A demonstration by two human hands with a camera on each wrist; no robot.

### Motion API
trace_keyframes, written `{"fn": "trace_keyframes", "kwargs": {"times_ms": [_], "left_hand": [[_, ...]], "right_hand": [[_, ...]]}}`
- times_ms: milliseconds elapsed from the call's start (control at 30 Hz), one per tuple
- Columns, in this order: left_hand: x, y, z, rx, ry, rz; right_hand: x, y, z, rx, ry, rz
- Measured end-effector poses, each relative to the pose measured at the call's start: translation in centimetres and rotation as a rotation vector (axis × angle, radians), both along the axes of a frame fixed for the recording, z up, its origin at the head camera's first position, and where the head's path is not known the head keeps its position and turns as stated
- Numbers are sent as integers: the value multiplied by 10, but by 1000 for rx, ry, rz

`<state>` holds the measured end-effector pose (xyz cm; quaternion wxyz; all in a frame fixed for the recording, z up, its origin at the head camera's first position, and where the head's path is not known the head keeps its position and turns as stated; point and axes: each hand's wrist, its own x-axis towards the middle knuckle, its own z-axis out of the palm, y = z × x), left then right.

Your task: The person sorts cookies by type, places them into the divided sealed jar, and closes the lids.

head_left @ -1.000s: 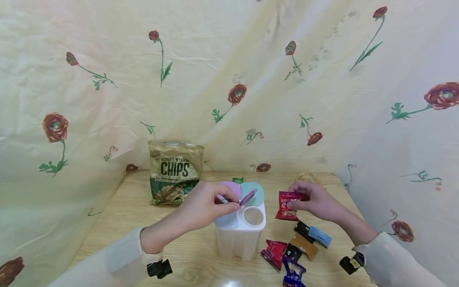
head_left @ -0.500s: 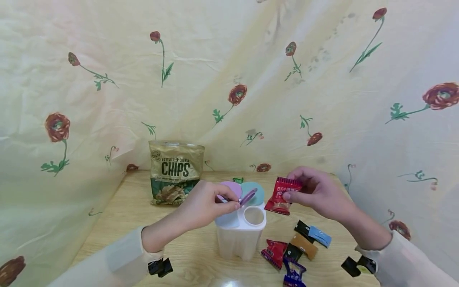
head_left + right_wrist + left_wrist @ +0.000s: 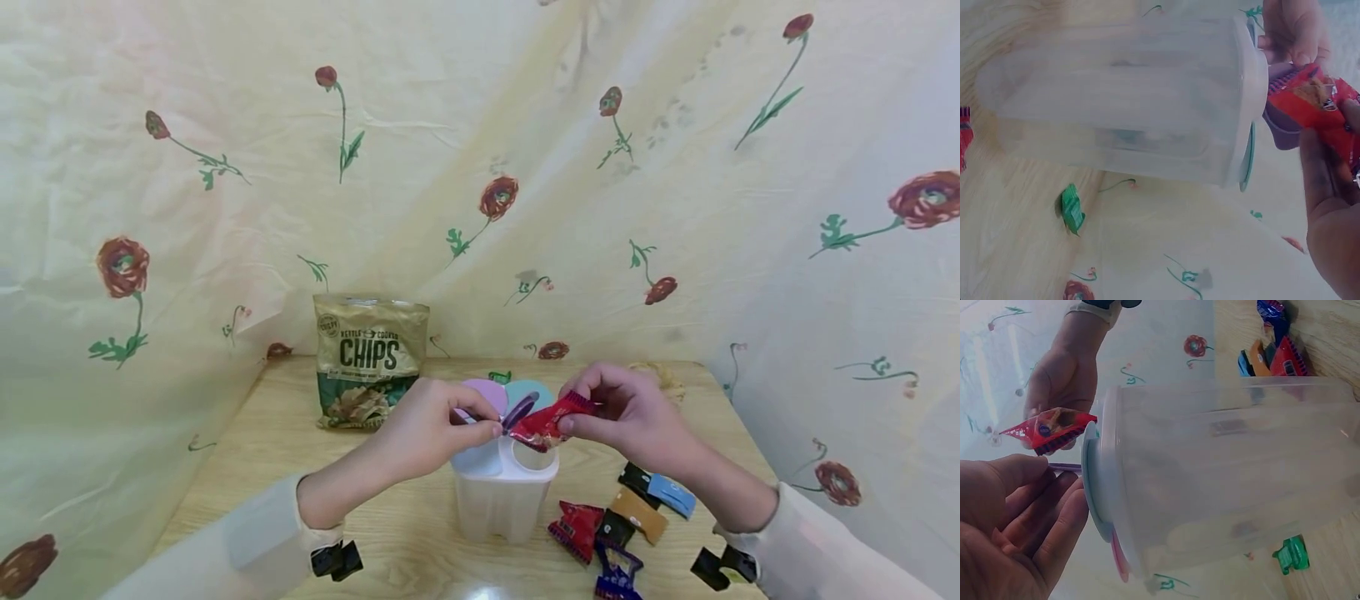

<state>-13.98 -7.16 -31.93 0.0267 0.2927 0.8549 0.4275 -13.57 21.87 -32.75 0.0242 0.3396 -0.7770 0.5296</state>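
Observation:
A tall translucent container (image 3: 501, 506) with a white top stands upright on the table. My left hand (image 3: 427, 423) pinches a dark purple round lid (image 3: 521, 408), held tilted up beside the container's open round hole (image 3: 534, 457). In the right wrist view the purple lid (image 3: 1282, 130) shows behind the packet. Between thumb and fingers, my right hand (image 3: 633, 417) grips a red snack packet (image 3: 547, 423) slantwise right over the hole. Through its clear window a brown snack shows in the left wrist view. Lilac (image 3: 486, 393) and teal (image 3: 531, 392) lids cover other holes.
Right of the container lie another red packet (image 3: 577, 530), a blue-purple packet (image 3: 618, 570), an orange-brown one (image 3: 637, 513), a light blue one (image 3: 672, 495) and black ones. A chips bag (image 3: 369, 362) stands at back left. A green wrapped piece (image 3: 1072, 210) lies behind the container.
My right hand has carried the red packet leftward from beside the container to over its hole, tilting it. The left hand and purple lid have stayed in place.

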Motion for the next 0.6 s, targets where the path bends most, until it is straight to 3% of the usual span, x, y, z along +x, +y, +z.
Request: {"fn": "trace_keyframes", "kwargs": {"times_ms": [167,400,600], "left_hand": [[0,0,-2,18,2,0],[0,1,-1,19,3,8],[0,2,-1,13,-9,17]], "right_hand": [[2,-3,-3,89,16,-13],[-4,-9,-3,226,95,34],[-10,-15,-1,302,106,49]]}}
